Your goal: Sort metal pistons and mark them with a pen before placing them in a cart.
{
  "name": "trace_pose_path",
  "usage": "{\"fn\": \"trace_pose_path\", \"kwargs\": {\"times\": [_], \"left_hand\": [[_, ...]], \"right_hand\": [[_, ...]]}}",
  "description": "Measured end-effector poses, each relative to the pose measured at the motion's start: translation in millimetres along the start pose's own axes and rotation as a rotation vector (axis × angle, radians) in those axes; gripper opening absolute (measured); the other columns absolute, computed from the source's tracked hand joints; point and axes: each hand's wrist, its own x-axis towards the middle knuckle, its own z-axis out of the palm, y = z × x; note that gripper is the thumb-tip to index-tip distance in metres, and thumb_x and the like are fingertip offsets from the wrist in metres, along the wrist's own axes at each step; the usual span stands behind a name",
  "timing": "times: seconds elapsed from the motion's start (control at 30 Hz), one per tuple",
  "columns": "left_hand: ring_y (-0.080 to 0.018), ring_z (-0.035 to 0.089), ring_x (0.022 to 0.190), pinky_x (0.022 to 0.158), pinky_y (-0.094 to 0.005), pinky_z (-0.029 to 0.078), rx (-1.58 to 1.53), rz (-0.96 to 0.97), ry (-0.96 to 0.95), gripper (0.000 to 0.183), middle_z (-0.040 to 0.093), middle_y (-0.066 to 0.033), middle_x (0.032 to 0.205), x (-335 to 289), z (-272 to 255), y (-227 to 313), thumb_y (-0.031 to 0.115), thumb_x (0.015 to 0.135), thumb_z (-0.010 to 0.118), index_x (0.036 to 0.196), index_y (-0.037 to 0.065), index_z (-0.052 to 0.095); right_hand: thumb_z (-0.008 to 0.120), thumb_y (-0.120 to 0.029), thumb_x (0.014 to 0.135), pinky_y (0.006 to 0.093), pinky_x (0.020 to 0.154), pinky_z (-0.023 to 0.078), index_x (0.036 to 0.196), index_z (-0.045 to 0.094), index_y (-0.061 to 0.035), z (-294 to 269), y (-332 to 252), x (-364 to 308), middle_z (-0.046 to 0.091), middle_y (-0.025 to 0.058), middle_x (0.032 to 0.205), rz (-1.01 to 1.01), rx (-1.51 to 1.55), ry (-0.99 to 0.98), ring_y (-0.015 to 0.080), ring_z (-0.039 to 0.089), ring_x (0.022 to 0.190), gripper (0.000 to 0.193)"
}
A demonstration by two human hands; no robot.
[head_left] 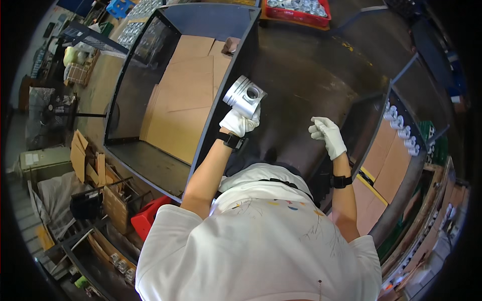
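My left hand point(240, 122), in a white glove, is closed round the lower end of a silver metal piston point(244, 96). The piston tilts to the upper left, its ring grooves at the top and its round pin hole facing up at me. It is held beside the near long wall of the bin lined with cardboard point(188, 85). Out to the right, my right hand point(327, 136), also gloved in white, hangs over the dark floor with its fingers loosely bent and a little apart. Nothing shows in it.
To my right, several pistons point(396, 121) stand in a row along the edge of a second cardboard-lined bin point(390, 158). A red crate point(321, 22) of metal parts lies ahead. A red container point(149, 216) and cardboard scraps point(79, 155) are at the left.
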Motion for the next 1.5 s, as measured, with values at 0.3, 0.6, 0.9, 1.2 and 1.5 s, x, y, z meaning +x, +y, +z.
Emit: {"fn": "trace_pose_path", "kwargs": {"times": [0.3,0.6,0.9,1.2,1.5], "left_hand": [[-0.0155,0.037,0.037,0.038,-0.0287,0.030,0.631,0.289,-0.157,0.021,0.049,-0.0045,0.059,65.0,56.5,76.8,0.030,0.093,0.054,0.086,0.010,0.051],[-0.0119,0.045,0.049,0.044,-0.0258,0.034,0.760,0.308,-0.249,0.020,0.053,0.0016,0.067,89.3,121.3,176.5,0.033,0.092,0.055,0.097,0.013,0.056],[-0.0139,0.052,0.060,0.049,-0.0279,0.038,1.518,1.068,0.122,0.033,0.056,-0.0002,0.081,78.5,130.5,226.8,0.035,0.098,0.048,0.119,0.010,0.054],[-0.0156,0.062,0.087,0.079,-0.0294,0.051,1.878,1.292,0.608,0.048,0.064,-0.0035,0.103,42.5,88.4,259.0,0.025,0.096,0.054,0.138,0.004,0.045],[-0.0204,0.064,0.105,0.091,-0.0320,0.053,0.637,1.366,0.607,0.044,0.065,-0.0114,0.116,55.4,87.3,246.8,0.008,0.097,0.053,0.140,0.003,0.042]], "right_hand": [[0.055,-0.024,0.097,0.0257,0.068,0.050,0.119,0.060,-0.0029,9.2,-48.0,119.9,0.068,0.0070,0.088,0.081,-0.038,-0.099,0.0117,0.061,0.069,0.031],[0.054,-0.022,0.099,0.0240,0.068,0.051,0.119,0.060,-0.0038,63.1,-160.0,236.4,0.068,0.0053,0.087,-0.003,-0.105,-0.174,0.0096,0.063,0.069,0.029],[0.059,-0.023,0.096,0.0251,0.068,0.050,0.115,0.062,-0.0027,143.1,-213.6,314.5,0.069,0.0075,0.089,0.028,-0.167,-0.496,0.0108,0.061,0.071,0.028],[0.060,-0.025,0.096,0.0259,0.065,0.050,0.116,0.063,-0.0048,192.3,-223.4,409.1,0.069,0.0090,0.090,0.139,-0.352,-0.754,0.0126,0.062,0.071,0.029],[0.061,-0.022,0.093,0.0258,0.055,0.046,0.110,0.064,-0.0042,260.3,-225.7,608.5,0.066,0.0055,0.078,0.312,-0.656,-0.821,0.0120,0.059,0.062,0.024]]}}
